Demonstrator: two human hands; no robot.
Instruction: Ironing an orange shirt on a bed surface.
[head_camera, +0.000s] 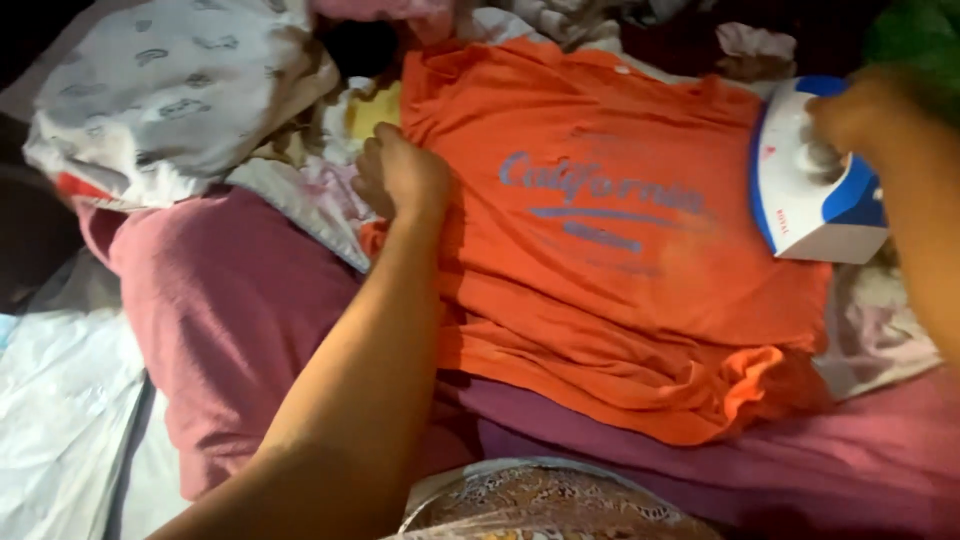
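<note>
A dusky pink cloth cover (230, 300) spreads over the soft surface, and on it lies a bright orange cotton T-shirt with blue lettering (600, 270), laid flat with its hem bunched toward the viewer. At the shirt's right edge stands a white and blue plastic iron (810, 190), gripped at its handle by the right hand (865, 110). The left hand (400, 175), fingers curled, presses the shirt's left edge, beside a white patterned cloth (160, 90).
</note>
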